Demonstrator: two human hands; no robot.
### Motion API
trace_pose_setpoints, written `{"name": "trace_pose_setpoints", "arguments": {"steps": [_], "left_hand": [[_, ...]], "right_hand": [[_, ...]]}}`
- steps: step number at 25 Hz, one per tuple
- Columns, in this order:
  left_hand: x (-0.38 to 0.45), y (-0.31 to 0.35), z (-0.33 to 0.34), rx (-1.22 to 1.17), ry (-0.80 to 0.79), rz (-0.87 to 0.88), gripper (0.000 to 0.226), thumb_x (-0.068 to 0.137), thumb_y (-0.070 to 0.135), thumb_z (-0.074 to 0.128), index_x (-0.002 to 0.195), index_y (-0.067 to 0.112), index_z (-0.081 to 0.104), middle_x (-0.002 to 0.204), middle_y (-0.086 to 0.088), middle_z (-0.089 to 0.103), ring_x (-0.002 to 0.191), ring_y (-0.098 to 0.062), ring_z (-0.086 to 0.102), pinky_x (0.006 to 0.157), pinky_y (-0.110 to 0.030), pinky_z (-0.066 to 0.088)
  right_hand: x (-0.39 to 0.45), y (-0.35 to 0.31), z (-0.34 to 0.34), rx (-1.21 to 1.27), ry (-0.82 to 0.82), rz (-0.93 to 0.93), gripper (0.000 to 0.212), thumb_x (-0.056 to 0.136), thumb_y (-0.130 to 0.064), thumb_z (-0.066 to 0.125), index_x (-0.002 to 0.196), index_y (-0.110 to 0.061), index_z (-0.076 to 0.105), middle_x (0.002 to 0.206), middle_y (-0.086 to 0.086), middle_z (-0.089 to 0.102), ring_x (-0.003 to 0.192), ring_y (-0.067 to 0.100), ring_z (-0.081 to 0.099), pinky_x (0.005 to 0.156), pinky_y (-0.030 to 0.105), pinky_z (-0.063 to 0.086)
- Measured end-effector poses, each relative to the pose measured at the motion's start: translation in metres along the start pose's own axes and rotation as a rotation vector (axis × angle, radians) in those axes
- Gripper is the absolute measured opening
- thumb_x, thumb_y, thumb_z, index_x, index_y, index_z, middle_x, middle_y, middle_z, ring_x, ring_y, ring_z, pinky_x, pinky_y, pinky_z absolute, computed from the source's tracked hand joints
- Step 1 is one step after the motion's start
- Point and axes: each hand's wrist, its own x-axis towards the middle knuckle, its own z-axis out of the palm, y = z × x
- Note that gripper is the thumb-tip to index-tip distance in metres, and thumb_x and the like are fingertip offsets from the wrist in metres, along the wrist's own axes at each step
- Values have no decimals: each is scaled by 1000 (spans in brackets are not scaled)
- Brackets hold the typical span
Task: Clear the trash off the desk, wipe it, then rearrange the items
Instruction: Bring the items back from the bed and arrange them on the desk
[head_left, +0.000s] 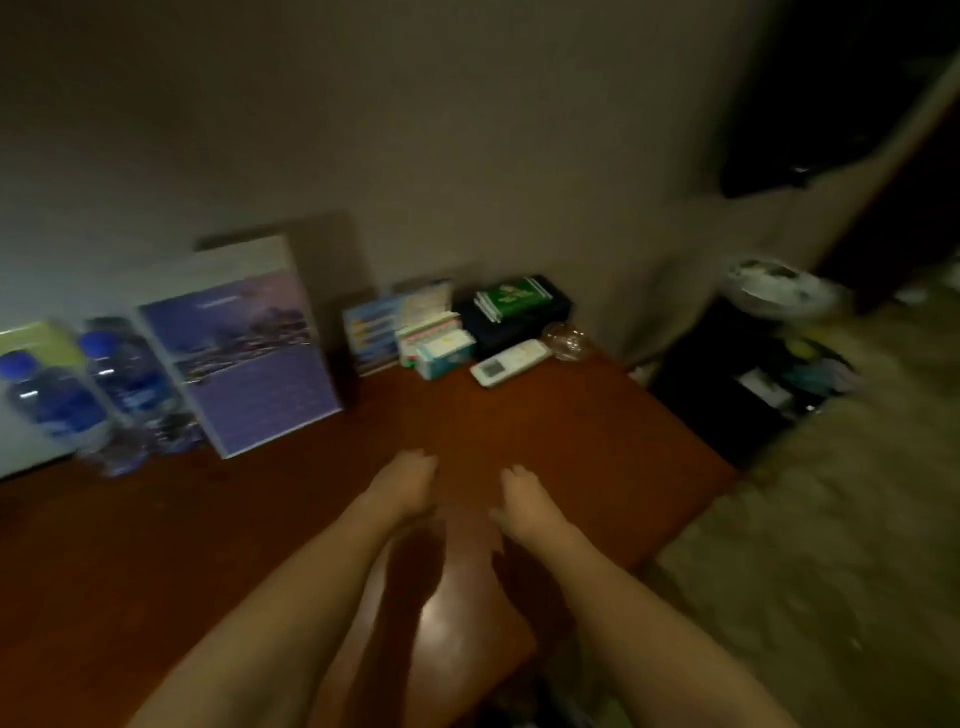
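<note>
The reddish-brown desk (597, 431) fills the middle of the blurred head view. My left hand (402, 488) and my right hand (524, 506) hover side by side over its bare middle, backs up, and neither holds anything. The fingers look loosely bent; blur hides the detail. Along the wall stand two blue-capped water bottles (57, 395), a purple picture board (249, 343), small leaflets and boxes (415, 332), a dark box with a green booklet (514, 306), a white remote (511, 361) and a clear glass dish (566, 338).
A dark bin (748, 374) with mixed contents stands on the floor right of the desk, with a white bag-like thing (779, 283) above it. The desk's right edge drops to speckled floor (831, 545). A dark object (810, 104) hangs at the upper right.
</note>
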Motion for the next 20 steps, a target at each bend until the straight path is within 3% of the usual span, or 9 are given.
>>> {"name": "trace_pose_setpoints", "arguments": {"steps": [4,8,17,20], "left_hand": [[1,160,5,84,-35,283,24,87,19,57,109,11,55,117,-9,51,106,-26,50,84,-33,44],[-33,312,37,103,-88,554,27,89,23,58,113,12,56,119,-5,51,106,-23,50,87,-31,46],[-89,587,112,341,-193,961,36,85,19,57,121,11,56,124,-10,55,112,-26,54,90,-31,47],[-112,669,140,408,-253,1128,35,85,17,56,119,8,58,123,-13,57,112,-27,55,91,-33,47]], "right_hand": [[-88,121,-43,44,113,182,38,93,-20,55,127,-7,47,131,9,44,121,26,43,99,35,42],[-189,234,-64,100,222,368,33,88,-18,57,114,2,55,122,20,53,117,31,49,94,32,38],[-410,408,-68,267,486,865,45,91,-22,57,128,1,48,132,19,46,126,31,40,104,31,29],[-464,451,-59,338,526,1035,46,91,-25,58,128,-1,47,132,18,45,127,32,40,104,34,33]]}}
